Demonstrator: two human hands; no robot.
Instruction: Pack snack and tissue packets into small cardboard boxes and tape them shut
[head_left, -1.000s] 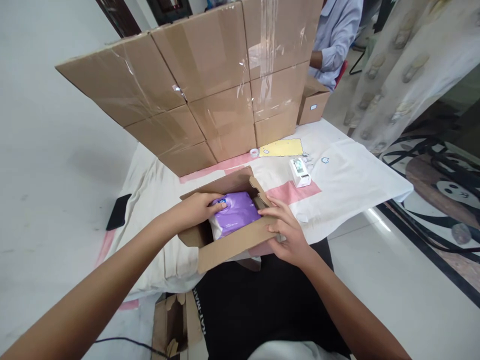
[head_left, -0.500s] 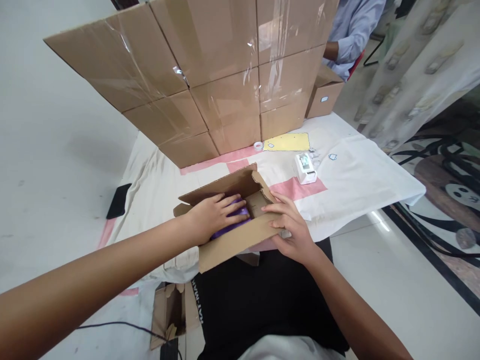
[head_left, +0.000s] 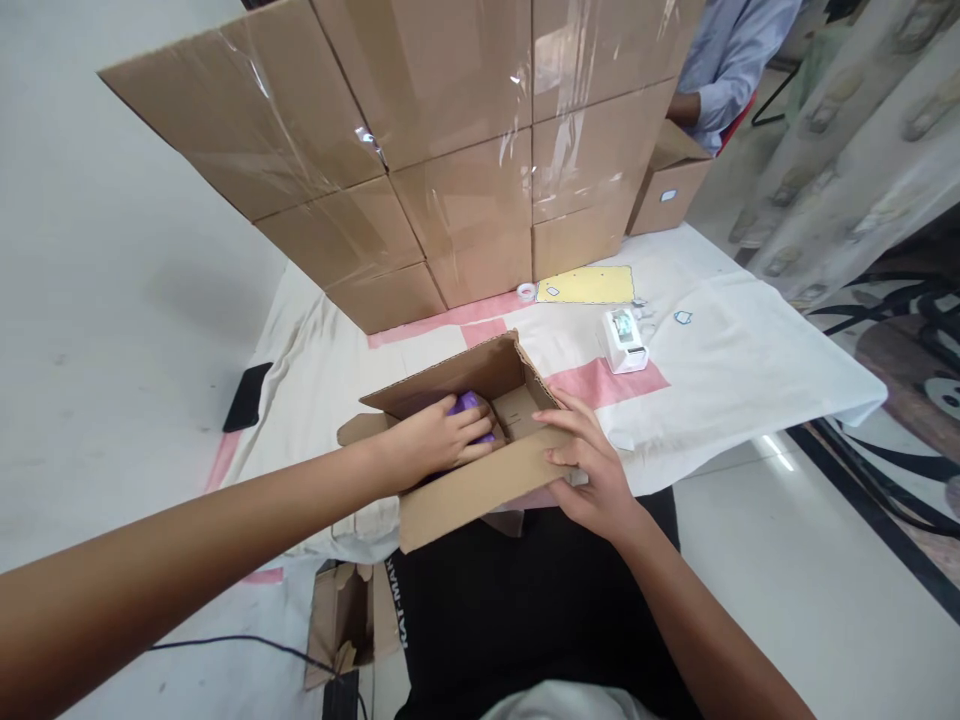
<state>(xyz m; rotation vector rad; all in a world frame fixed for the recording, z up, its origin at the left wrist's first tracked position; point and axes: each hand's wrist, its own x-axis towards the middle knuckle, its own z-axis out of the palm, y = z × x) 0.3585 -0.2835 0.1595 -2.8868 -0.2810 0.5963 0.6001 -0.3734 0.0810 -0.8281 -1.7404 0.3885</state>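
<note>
Inside the oblong, open-topped cardboard box (head_left: 480, 490), a shiny purple packet (head_left: 466, 402) lies under the left hand (head_left: 439, 440), its fingers curled over it; whether they grip cannot be told. The right hand (head_left: 592, 465) is clamped on the box's right end. Beyond the box stand creased, tape-glossed cardboard panels (head_left: 465, 200); right of it, a blocky white gadget (head_left: 625, 340)

white letters (head_left: 398, 604), seemingly "kat-mak", run along the side of the black clothing (head_left: 525, 600).
</note>
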